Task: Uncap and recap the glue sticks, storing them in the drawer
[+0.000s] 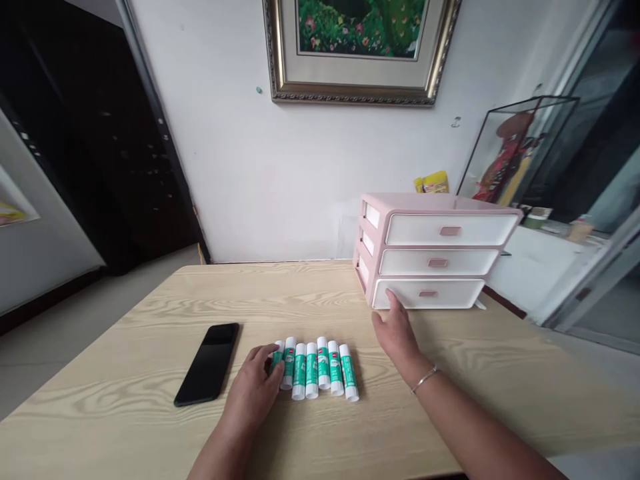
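Observation:
Several green-and-white glue sticks point(311, 371) lie side by side in a row on the wooden table. My left hand point(253, 385) is at the left end of the row, its fingers around the leftmost glue stick point(278, 353), which it partly covers. My right hand point(397, 330) has its fingers apart and holds nothing; it is just in front of the bottom drawer of a pink and white drawer unit point(429, 294). All three drawers look closed.
A black phone point(207, 364) lies on the table point(250, 287), left of my left hand. Behind the drawer unit are a yellow packet point(433, 181) and a glass case point(520, 147). A framed picture point(355, 90) hangs on the wall.

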### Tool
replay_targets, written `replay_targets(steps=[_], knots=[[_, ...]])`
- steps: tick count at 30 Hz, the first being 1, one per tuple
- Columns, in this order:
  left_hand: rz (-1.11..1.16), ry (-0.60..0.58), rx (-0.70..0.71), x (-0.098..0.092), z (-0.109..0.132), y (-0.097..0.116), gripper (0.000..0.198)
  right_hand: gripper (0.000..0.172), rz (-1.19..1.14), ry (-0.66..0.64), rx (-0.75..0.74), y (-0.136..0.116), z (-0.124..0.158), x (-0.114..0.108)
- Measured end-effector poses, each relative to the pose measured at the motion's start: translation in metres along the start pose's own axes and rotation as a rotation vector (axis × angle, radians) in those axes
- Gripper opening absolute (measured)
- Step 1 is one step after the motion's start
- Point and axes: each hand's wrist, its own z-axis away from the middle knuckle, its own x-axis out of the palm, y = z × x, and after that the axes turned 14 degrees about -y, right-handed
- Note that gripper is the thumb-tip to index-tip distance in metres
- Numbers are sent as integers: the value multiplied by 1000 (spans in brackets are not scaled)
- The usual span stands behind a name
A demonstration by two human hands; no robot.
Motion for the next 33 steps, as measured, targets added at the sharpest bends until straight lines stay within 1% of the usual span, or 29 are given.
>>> replay_targets(steps=[3, 5, 6, 8, 11, 13, 15, 20, 24, 27, 30, 33], knots=[[-57, 36, -79, -6, 7, 13, 38, 50, -115, -79, -214, -45, 20, 21], [-109, 61, -147, -9, 12, 21, 39, 43, -173, -144, -286, -64, 30, 34], [-134, 67, -174, -11, 13, 24, 40, 41, -193, -174, -303, -68, 34, 39], [-183, 64, -203, -13, 15, 31, 40, 38, -211, -223, -330, -68, 39, 47], [-263, 34, -214, -15, 16, 39, 39, 35, -205, -261, -358, -53, 39, 49], [-301, 23, -225, -14, 14, 41, 38, 32, -211, -277, -325, -45, 37, 45], [-311, 32, -240, -13, 13, 41, 34, 29, -231, -287, -275, -42, 36, 39], [-266, 80, -244, -10, 14, 41, 24, 27, -290, -336, -226, -53, 37, 31], [-233, 127, -245, -11, 16, 43, 26, 27, -312, -399, -209, -61, 42, 34], [-200, 165, -199, -12, 17, 45, 32, 26, -338, -402, -189, -63, 43, 35], [-95, 164, -25, -12, 17, 52, 34, 25, -399, -390, -188, -65, 42, 33], [5, 82, 162, -12, 16, 64, 32, 30, -473, -390, -224, -66, 42, 29]])
